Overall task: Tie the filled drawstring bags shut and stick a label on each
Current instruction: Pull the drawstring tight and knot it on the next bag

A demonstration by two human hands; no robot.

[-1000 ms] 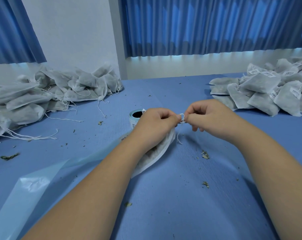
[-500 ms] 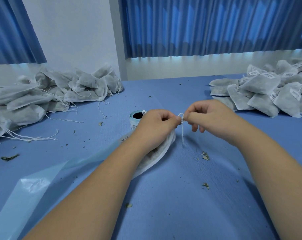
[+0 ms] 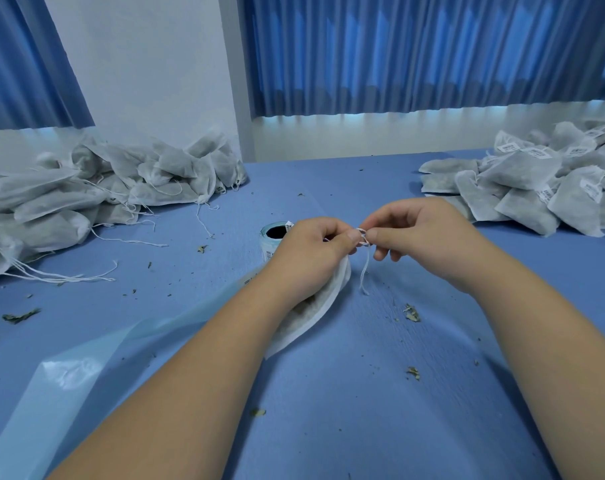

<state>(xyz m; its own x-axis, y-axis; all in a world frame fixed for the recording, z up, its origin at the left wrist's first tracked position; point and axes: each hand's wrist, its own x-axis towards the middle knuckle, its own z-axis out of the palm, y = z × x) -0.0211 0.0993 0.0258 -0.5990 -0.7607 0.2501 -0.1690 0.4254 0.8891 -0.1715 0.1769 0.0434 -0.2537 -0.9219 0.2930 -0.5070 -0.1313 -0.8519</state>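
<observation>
A filled white drawstring bag (image 3: 314, 313) lies on the blue table under my left forearm, its neck gathered in my left hand (image 3: 311, 254). My right hand (image 3: 418, 237) faces it, a finger's width away. Both hands pinch the bag's white drawstring (image 3: 363, 237), which forms a small loop between the fingertips. One loose string end hangs down to the table. A label roll (image 3: 273, 237) with a dark core stands just behind my left hand, partly hidden by it.
A heap of unlabelled bags (image 3: 103, 188) with loose strings lies at the back left. Labelled bags (image 3: 536, 181) are piled at the back right. A light blue backing strip (image 3: 69, 382) trails to the front left. Dried leaf crumbs (image 3: 411, 313) dot the table (image 3: 346, 410).
The drawstring's loose end, short a second ago, now hangs longer below the fingertips, and the loop between my hands has grown slightly. Both hands stay in nearly the same place.
</observation>
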